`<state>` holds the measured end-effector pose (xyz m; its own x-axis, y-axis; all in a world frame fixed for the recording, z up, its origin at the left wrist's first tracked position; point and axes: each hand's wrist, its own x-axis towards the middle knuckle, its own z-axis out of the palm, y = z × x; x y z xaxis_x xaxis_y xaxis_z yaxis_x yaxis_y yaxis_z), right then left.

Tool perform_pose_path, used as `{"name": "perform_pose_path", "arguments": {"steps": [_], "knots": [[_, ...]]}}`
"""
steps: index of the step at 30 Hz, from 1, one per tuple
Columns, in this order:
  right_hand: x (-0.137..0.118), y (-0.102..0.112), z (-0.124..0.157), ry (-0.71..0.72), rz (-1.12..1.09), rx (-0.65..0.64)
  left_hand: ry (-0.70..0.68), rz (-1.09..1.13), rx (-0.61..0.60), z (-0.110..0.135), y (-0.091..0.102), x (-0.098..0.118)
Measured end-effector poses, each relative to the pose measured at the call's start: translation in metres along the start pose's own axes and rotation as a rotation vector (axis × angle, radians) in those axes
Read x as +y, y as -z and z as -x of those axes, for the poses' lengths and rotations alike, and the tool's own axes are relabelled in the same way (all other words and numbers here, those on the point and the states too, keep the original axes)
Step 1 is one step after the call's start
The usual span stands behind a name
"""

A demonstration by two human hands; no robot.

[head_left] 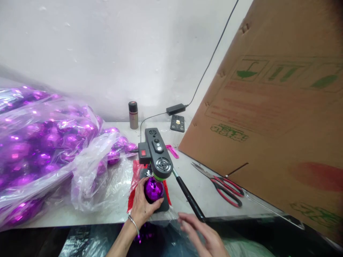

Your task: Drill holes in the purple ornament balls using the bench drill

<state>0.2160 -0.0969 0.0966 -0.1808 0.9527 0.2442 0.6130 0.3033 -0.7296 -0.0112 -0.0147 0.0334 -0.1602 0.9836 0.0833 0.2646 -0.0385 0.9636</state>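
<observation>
My left hand, with a silver bangle at the wrist, curls round a shiny purple ball ornament. The ball sits under the head of a small black bench machine, on its dark base. Red cloth or film shows beside the base. A black lever handle slants from the machine toward me. Just below that handle's end, my right hand hovers slightly blurred, fingers stretched out and nothing visible in them.
A clear plastic bag of purple balls fills the left. Red-and-black scissors lie right of the lever, near a large cardboard box. Behind stand a dark-capped bottle, a power adapter and a black flat case.
</observation>
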Motion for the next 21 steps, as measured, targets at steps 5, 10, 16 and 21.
{"name": "perform_pose_path", "arguments": {"steps": [5,10,16,21], "knots": [[-0.013,0.013,-0.025,0.293,0.097,0.421,0.023,0.010,-0.040,-0.006,-0.006,-0.008],[-0.052,0.013,-0.066,0.548,0.093,0.579,0.011,0.025,-0.034,-0.005,-0.005,-0.010],[-0.072,0.000,-0.093,0.615,-0.069,0.577,0.042,0.032,-0.042,-0.004,-0.005,-0.005],[-0.060,-0.025,-0.092,0.573,-0.168,0.667,0.052,0.016,-0.056,-0.003,-0.006,-0.001]]}}
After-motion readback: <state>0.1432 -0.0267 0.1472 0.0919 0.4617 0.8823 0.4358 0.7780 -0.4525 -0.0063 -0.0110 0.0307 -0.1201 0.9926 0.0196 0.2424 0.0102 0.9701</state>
